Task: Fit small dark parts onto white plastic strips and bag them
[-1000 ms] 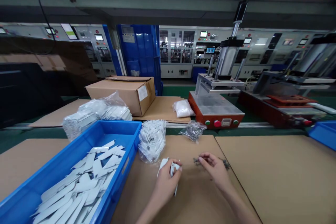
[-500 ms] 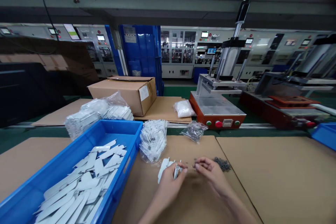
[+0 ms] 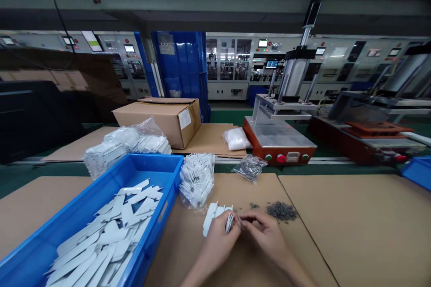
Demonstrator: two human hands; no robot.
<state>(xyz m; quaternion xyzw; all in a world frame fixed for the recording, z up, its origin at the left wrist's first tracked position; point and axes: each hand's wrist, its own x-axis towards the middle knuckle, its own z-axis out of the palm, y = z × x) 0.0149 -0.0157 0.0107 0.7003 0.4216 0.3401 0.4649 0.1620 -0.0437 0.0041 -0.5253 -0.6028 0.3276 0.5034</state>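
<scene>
My left hand [image 3: 219,232] is closed around a few thin white plastic pieces [image 3: 229,223], whose ends stick out between thumb and fingers. Fingertip to fingertip with it, my right hand [image 3: 266,232] is pinched; whatever lies in the pinch is too small to make out. Flat white plastic pieces [image 3: 210,216] lie on the cardboard just behind my left hand. A pile of small dark grey parts [image 3: 282,210] is spread behind and to the right of my right hand, with a few loose ones [image 3: 254,206] nearer the middle.
A blue bin [image 3: 171,175] of white pieces stands at the left. Behind my hands lie a bag of white parts [image 3: 197,179] and a bag of dark parts [image 3: 249,167]. Farther back are a press [image 3: 283,134], a white bag [image 3: 236,138] and a cardboard box [image 3: 161,119].
My right hand has moved left, away from the dark parts, and its fingertips now meet those of my left hand. More of the dark pile shows. My left hand has barely shifted.
</scene>
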